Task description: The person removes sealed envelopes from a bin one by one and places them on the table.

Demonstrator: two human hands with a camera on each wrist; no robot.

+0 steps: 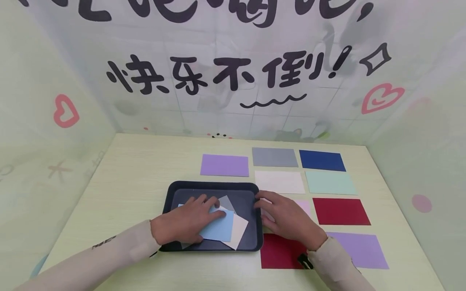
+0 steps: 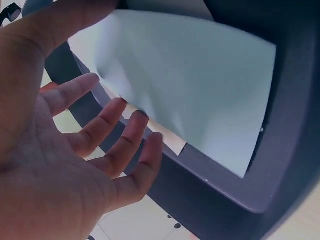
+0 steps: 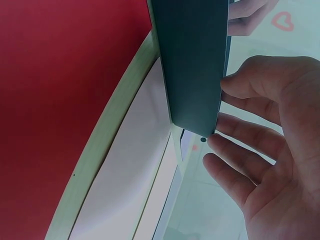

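Observation:
A dark rectangular tray (image 1: 214, 185) lies on the table and holds several overlapping cards. On top is a light blue card (image 1: 223, 226), above a cream card (image 1: 238, 228) and a grey card (image 1: 228, 204). My left hand (image 1: 189, 220) spans the light blue card, its thumb at one edge and fingertips at the opposite one. The left wrist view shows that card (image 2: 195, 85) slightly bowed near the fingers. My right hand (image 1: 285, 216) grips the tray's right rim, fingertips over it and thumb at the outer wall (image 3: 192, 65).
Right of the tray lie red cards (image 1: 341, 211), a mint card (image 1: 330, 183), a white card (image 1: 279, 182), a dark blue card (image 1: 322, 160) and a grey card (image 1: 274, 157). A purple card (image 1: 224, 165) lies behind the tray. Printed sheets (image 1: 218, 117) wall the table's back and sides.

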